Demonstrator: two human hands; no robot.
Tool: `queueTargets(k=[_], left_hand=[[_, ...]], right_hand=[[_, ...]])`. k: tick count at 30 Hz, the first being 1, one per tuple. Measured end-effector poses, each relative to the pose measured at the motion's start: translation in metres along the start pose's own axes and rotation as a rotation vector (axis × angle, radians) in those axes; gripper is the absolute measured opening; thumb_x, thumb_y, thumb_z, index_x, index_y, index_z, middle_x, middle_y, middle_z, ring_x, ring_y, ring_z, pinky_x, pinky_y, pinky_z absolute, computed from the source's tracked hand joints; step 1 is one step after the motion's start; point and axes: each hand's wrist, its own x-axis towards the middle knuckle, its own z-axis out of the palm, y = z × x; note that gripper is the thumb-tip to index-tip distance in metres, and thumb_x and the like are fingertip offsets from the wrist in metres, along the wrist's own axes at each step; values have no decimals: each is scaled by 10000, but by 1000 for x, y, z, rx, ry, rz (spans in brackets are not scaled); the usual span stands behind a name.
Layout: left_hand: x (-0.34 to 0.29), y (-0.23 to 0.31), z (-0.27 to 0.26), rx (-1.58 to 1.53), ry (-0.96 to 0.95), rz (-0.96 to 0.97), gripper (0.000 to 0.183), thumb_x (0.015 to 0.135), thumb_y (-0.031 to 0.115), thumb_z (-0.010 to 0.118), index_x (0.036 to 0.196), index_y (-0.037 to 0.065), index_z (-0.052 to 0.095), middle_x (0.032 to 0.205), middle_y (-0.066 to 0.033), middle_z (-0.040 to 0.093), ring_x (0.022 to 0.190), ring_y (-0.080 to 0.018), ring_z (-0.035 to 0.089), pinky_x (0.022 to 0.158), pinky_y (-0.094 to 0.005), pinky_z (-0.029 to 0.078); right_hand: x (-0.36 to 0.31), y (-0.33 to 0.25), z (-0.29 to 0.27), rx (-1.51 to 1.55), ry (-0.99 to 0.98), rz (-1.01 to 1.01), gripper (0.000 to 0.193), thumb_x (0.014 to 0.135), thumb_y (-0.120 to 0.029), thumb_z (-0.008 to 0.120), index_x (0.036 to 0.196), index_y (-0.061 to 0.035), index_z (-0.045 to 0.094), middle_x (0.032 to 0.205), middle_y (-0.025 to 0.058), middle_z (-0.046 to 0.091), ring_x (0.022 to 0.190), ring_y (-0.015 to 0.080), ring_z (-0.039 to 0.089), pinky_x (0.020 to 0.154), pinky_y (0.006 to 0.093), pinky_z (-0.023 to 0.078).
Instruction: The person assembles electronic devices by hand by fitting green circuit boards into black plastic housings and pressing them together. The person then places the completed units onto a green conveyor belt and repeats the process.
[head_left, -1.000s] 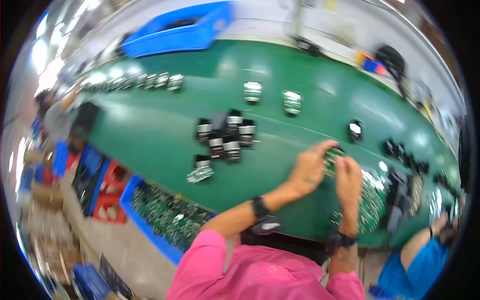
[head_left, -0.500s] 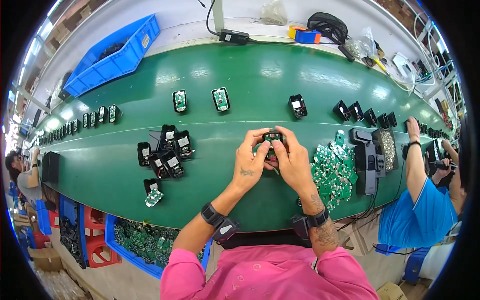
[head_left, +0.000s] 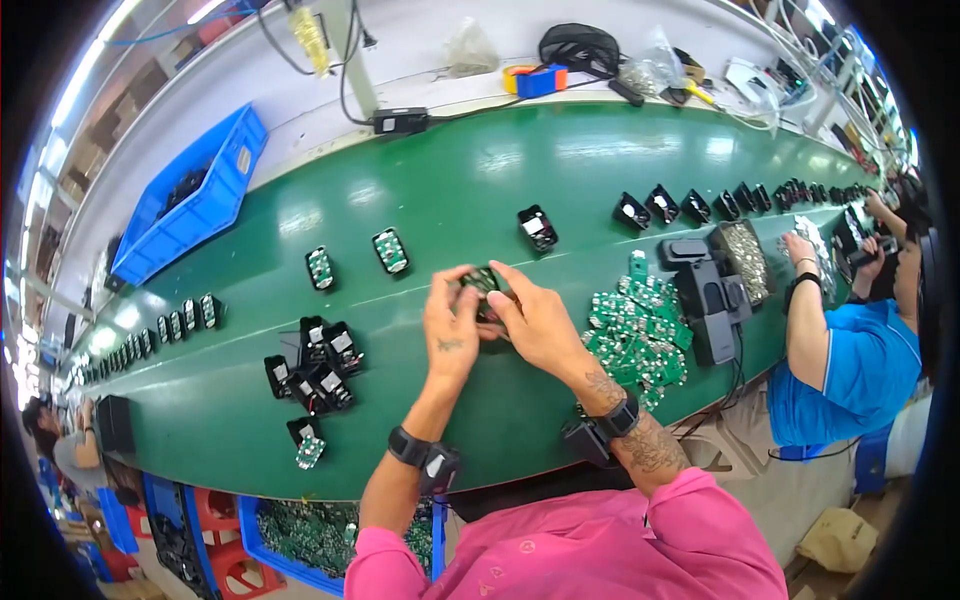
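Observation:
Between my left hand and my right hand is a small black housing with a green circuit board. Fingers of both hands curl round it, thumbs on the near side; motion blurs it, and the fingers cover much of it. To the left of my hands lies a cluster of black housings with pale labels. Nearer the front edge, a green board rests against another black housing. Right of my right hand spreads a heap of loose green circuit boards.
Housings with boards stand farther back, as does a black housing. Rows of housings run off both ways. A grey device adjoins a parts tray. A blue bin stands back left; a co-worker in blue works right.
The view has turned, so the table lies tilted. My hands have shifted left in the picture with the housing, which is now turned and blurred; my right hand reaches farther over it.

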Motion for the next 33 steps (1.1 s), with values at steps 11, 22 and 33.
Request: queueTargets(k=[11,22,33], left_hand=[[117,-18,-30,931,160,95,458,959,146,563,1381,18,441,1282,-287,561,829,-406,709,696,-449,595],[91,-17,79,1043,-156,132,913,764,488,769,1502,124,375,1369,-203,534,1142,-397,610,921,-476,522],[-15,10,-28,-245,-252,-416,288,986,268,568,1182,60,602,1027,-57,581,801,-199,661,570,-285,520]], right_hand=[[-10,47,-133,-875,172,245,328,895,-351,676,893,-23,689,878,156,702,814,378,677,712,474,528],[25,92,-154,-756,98,367,319,757,-303,754,830,-17,631,808,186,683,792,389,674,711,449,531],[30,97,-136,-368,401,-63,189,855,-154,693,885,-33,551,847,158,581,852,374,549,751,467,446]])
